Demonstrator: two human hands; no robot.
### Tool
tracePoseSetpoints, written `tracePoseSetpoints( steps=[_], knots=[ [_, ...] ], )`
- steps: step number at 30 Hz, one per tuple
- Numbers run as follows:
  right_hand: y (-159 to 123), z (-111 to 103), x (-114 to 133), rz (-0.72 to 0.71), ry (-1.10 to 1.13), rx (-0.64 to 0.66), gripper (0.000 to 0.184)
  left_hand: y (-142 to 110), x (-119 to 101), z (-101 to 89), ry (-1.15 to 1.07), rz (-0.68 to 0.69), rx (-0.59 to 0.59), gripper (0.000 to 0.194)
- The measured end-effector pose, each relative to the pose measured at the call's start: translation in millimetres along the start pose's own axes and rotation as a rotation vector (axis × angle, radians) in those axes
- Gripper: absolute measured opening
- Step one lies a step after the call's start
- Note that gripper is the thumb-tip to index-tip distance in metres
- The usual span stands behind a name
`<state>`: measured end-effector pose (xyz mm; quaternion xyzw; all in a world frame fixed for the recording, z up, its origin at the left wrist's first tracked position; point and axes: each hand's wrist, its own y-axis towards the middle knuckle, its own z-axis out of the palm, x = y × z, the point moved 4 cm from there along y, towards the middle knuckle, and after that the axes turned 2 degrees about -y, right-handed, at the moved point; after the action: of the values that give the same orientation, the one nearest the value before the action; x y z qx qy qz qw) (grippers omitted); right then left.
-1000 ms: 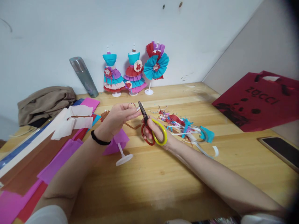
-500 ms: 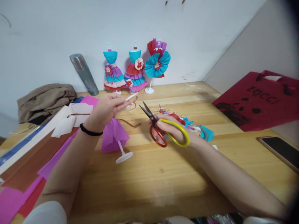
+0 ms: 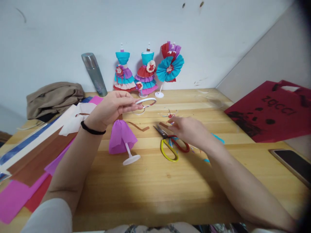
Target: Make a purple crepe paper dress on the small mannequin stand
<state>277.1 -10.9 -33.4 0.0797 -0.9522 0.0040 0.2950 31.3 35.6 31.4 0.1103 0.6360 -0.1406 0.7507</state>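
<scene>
Our left hand (image 3: 116, 105) pinches a thin white ring (image 3: 143, 100) by its edge, likely keeping it clear. Red-and-yellow-handled metal scissors (image 3: 164, 136) lie handy beside our right hand (image 3: 191, 130); its grip we can't tell.

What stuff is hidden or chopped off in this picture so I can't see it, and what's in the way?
Scraps, head view: partly hidden behind the right hand.
Brown strip at its fingertips, head view: one end hidden by the fingers; can't tell if it's pinched.
Purple skirt, head view: the left hand hides what's above.
Phone and red bag, head view: cut off by the right edge.
</scene>
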Motion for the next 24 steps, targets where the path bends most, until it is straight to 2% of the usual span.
tracePoseSetpoints(
  steps=[2,3,6,8,11,14,18,21,24],
  knots=[
    [9.1,-12.7,6.5,-0.059,0.211,-0.133,0.023,-2.8,-2.1,0.7,0.024,-0.021,0.045,0.018],
    [14.2,-16.5,11.2,-0.112,0.373,-0.149,0.024,-3.9,-2.6,0.9,0.043,-0.042,0.053,0.017],
    [28.9,-16.5,29.4,-0.244,0.818,-0.006,0.026,-4.8,-0.9,0.7,0.110,-0.125,0.035,0.014],
    [35.7,-9.1,42.4,-0.281,0.940,0.166,0.031,-3.5,2.1,0.7,0.149,-0.158,0.028,0.014],
    [41.9,4.8,53.7,-0.294,0.941,0.346,0.040,0.8,8.6,3.0,0.175,-0.137,0.092,0.016],
    [48.0,13.1,50.2,-0.256,0.904,0.332,0.044,6.1,18.2,5.8,0.166,-0.129,0.164,0.019],
    [54.5,20.2,37.7,-0.261,0.712,0.278,0.043,14.3,33.5,4.8,0.210,-0.201,0.170,0.017],
    [56.9,31.7,28.4,-0.249,0.637,0.324,0.043,20.6,43.6,0.9,0.205,-0.236,0.197,0.016],
    [57.6,44.4,19.9,-0.187,0.719,0.390,0.045,25.1,50.4,-4.9,0.222,-0.250,0.245,0.013]
  ],
)
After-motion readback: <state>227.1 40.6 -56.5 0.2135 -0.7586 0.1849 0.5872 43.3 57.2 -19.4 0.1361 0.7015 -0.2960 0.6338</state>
